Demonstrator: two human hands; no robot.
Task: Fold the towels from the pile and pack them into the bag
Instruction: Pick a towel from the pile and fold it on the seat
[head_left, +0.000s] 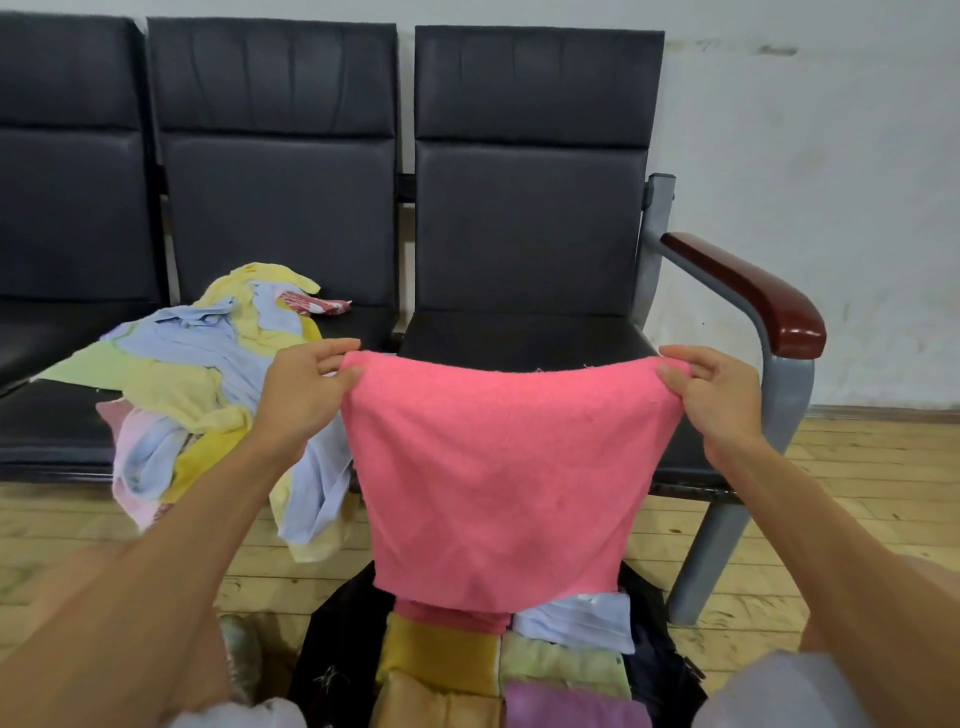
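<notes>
Pink towel (506, 478) hangs spread out at centre frame, held up by its two top corners; left hand (304, 392) pinches the upper left corner between thumb and curled fingers, right hand (714, 397) pinches the upper right corner the same way, top edge sagging a little between them. Towel's lower edge drapes down over the open black bag (337, 660) at bottom centre, which holds folded towels (566, 662) in yellow, green, blue, purple, packed side by side. Loose pile of towels (208, 395), yellow, blue, green, pink, lies on the black bench seat (524, 332) at left centre, some spilling over the front edge toward the wooden floor (857, 519). Brown armrest (753, 293) at right
</notes>
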